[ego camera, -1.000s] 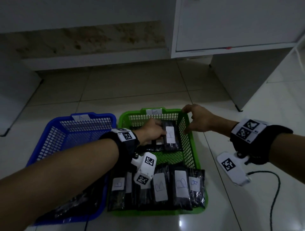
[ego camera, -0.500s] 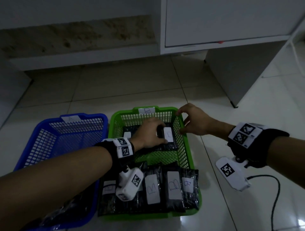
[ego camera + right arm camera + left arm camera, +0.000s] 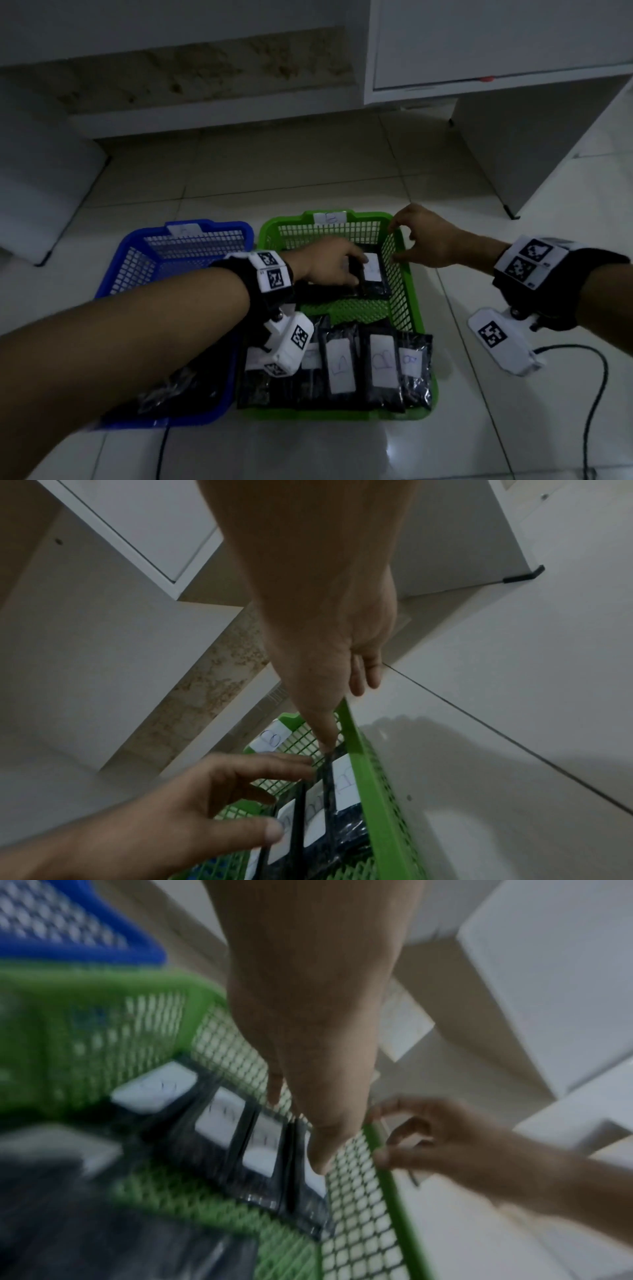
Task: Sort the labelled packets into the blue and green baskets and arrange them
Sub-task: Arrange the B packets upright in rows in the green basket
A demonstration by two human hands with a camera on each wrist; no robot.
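Note:
The green basket (image 3: 412,305) stands on the floor to the right of the blue basket (image 3: 113,281). Black packets with white labels fill its near row (image 3: 342,363), and a few lie in its far row (image 3: 371,274). My left hand (image 3: 329,265) reaches into the far row, its spread fingers (image 3: 274,764) resting on those packets. My right hand (image 3: 424,236) holds the green basket's right wall near the far corner, thumb (image 3: 322,734) inside and fingers outside. Dark packets (image 3: 171,387) lie at the blue basket's near end, partly hidden by my left forearm.
A white cabinet (image 3: 513,137) stands at the back right, and its side panel reaches the floor close to the green basket. A white board (image 3: 37,192) leans at the left. Black cables (image 3: 596,377) trail over the tiled floor on the right and in front of the baskets.
The view shifted a little. My left hand stays on the far-row packets and my right hand stays at the green basket's right wall, with only small finger movements.

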